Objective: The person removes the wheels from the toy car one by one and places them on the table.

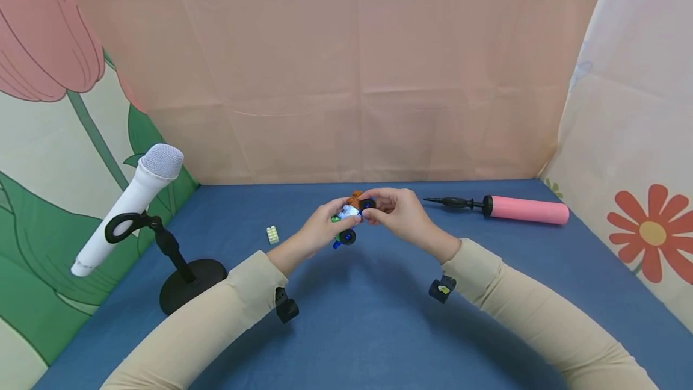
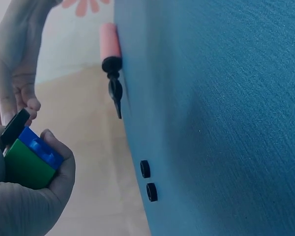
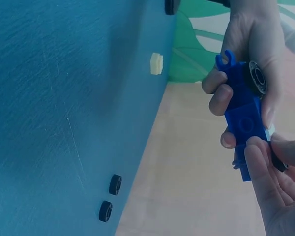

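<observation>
My left hand [image 1: 316, 227] grips a small toy brick car [image 1: 351, 212] above the blue table. Seen from the right wrist, its blue underside [image 3: 246, 123] has a hook at one end. A green block [image 2: 29, 166] shows in the left wrist view. One black wheel [image 3: 257, 78] sits on the car's side near the hook. Toward the other end, my right hand [image 1: 403, 214] pinches a second black wheel [image 1: 368, 204] between thumb and fingers, right against the car. Two loose black wheels [image 3: 110, 197] stand on the table, hidden behind the hands in the head view.
A pale yellow brick [image 1: 272, 234] lies left of the hands. Farther left, a white microphone [image 1: 130, 206] leans in a black stand [image 1: 189, 284]. A pink hand pump [image 1: 527, 210] with a black nozzle lies at the right, near the table's back edge.
</observation>
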`<state>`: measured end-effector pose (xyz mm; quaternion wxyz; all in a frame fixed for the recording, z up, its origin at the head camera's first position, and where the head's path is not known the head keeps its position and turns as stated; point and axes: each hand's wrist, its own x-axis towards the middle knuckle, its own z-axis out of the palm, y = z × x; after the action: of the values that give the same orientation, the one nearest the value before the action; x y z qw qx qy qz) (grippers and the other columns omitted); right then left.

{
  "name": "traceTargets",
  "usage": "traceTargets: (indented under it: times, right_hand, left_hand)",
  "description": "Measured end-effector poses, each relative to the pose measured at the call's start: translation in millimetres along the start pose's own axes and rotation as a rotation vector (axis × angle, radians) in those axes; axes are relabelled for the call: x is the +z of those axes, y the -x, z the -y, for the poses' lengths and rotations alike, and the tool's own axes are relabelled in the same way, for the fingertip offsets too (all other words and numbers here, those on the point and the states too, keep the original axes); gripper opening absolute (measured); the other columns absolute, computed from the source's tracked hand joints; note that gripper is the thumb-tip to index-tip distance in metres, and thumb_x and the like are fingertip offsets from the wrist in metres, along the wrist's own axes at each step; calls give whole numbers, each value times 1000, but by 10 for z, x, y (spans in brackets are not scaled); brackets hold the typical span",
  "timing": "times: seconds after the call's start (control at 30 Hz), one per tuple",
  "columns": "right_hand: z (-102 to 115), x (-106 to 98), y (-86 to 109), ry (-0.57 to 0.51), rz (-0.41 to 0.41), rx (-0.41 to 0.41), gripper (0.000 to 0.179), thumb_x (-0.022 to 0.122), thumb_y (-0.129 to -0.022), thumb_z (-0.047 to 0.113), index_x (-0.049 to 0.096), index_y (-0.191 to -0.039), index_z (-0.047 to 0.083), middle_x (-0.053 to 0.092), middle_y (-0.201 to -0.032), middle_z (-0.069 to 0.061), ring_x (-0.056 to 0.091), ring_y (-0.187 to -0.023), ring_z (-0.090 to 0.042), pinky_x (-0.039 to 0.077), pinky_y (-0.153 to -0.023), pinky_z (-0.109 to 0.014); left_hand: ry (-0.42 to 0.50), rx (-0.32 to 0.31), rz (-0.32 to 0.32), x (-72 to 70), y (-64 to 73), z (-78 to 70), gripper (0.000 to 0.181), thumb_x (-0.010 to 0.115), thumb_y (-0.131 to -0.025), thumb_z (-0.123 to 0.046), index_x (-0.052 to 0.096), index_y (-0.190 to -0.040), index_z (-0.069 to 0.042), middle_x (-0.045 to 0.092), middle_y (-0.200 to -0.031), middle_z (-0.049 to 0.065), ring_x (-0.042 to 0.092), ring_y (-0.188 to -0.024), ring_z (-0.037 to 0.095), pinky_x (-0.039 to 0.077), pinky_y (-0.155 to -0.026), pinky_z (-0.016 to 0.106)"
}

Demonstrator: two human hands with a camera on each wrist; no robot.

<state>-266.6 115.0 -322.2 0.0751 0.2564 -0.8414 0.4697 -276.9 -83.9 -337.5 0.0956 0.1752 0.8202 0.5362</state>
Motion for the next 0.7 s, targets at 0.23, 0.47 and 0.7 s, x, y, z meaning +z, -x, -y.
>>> traceTargets:
  times: [0.23,0.47,0.7]
  right_hand:
    - [15,37,-1,26,-10,2,28,70,-88,10,68,-116,9,72,-80,-9,69,-71,-19,58,-67,-33]
    - [23,49,-9,92,-36,-17,28,70,-88,12,68,-116,10,72,-78,-5,67,-67,-10,56,-63,-25]
    - [8,47,-15,153,-56,-41,26,71,-88,13,70,-113,11,72,-76,-2,68,-67,-13,54,-61,-21]
  left_hand:
    - [-15,-9,4,-6,25,-26,58,60,-97,-28,39,-147,-8,52,-138,15,55,-122,28,45,-102,45]
    - [-24,-3,-16,-8,21,-22,58,61,-97,-29,40,-146,-8,53,-135,16,56,-118,28,46,-100,46]
    - [-13,-15,-17,22,7,-28,57,60,-97,-28,40,-146,-8,55,-134,14,57,-118,26,48,-98,44]
